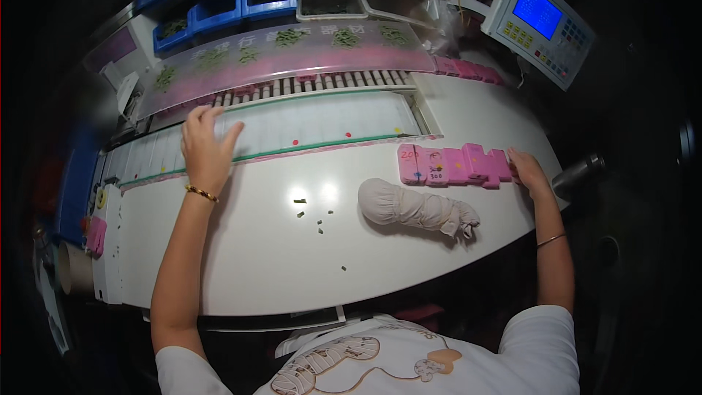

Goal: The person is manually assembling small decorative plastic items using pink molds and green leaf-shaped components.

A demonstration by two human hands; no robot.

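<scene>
At blocks [457, 167], right hand [530, 174]; tabletop [504, 113] open toward edge [504, 240]

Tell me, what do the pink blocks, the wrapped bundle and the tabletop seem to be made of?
Pink blocks: matte, perhaps foam or plastic; their even colour and blocky cut leave it open.
Wrapped bundle: dull off-white cloth outside, by its wrinkles and gathered end; any filling is hidden.
Tabletop: smooth and glossy, by its bright glare spots; perhaps laminate or painted board.
</scene>
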